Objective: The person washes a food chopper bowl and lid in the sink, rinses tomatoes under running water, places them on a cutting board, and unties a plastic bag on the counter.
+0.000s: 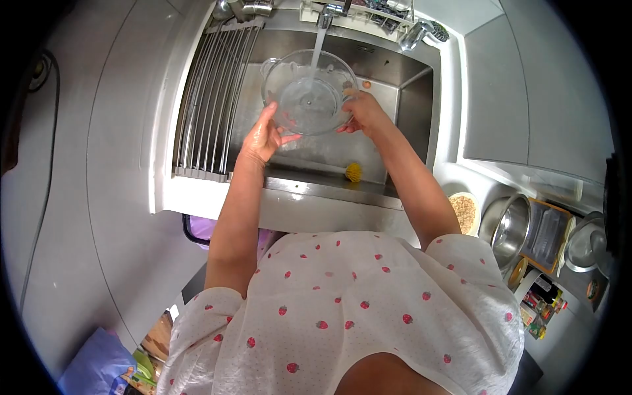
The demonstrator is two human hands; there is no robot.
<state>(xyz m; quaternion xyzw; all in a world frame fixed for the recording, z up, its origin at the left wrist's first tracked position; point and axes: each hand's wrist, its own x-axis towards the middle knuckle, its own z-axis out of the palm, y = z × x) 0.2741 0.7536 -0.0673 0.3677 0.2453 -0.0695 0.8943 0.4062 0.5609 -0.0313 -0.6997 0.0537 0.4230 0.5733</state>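
Note:
A clear glass bowl is held over the sink beneath the faucet. Water streams from the spout into the bowl. My left hand grips the bowl's near left side, thumb up along the wall and fingers under it. On the right side, my right hand is closed around the rim. A yellow scrub brush head lies at the sink's near edge, its pale handle stretching left. A small brownish bit rests on the sink floor beyond my right hand.
A roll-up metal drying rack covers the sink's left part. To the right, a bowl of grain-like food and a steel bowl stand on the counter. A bin with a purple liner is below the counter at left.

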